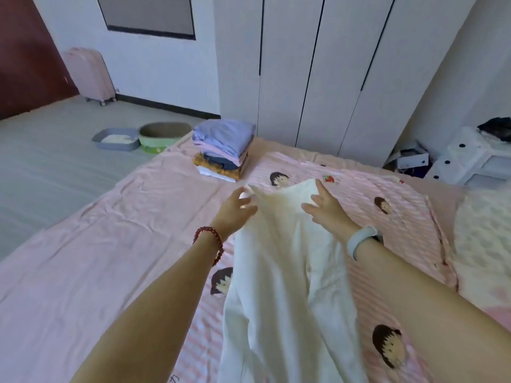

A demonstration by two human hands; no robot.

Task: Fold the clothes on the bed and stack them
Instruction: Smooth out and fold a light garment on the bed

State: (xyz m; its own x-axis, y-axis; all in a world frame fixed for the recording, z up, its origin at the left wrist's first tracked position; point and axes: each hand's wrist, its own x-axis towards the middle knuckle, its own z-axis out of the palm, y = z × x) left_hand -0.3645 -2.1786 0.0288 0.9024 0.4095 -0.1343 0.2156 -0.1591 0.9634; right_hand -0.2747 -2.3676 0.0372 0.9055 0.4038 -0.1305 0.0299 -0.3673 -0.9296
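**White garment going down on the bed, far edge not yet settled**

The person is laying a white garment lengthwise across the pink bed, with its far end reaching toward the cartoon-printed sheet. The left hand is working at the garment's far left corner, fingers curled and seemingly pinching the cloth there, though blur is making the grip hard to confirm. The right hand is resting on the far right part of the cloth with fingers spread, apparently pressing or smoothing rather than gripping. A red bead bracelet is sitting on the left wrist and a pale band on the right.

The stack of folded clothes is standing at the far side of the bed, well apart from the garment and close to the mattress edge.

Several things could be going wrong from here. The cloth is lying ridged and bunched along its middle, so any fold made now is likely trapping creases. The near end appears to be trailing toward the person, and its weight could be dragging the garment out of line. The stack is looking uneven, so adding a poorly squared piece could be tipping it toward the floor.
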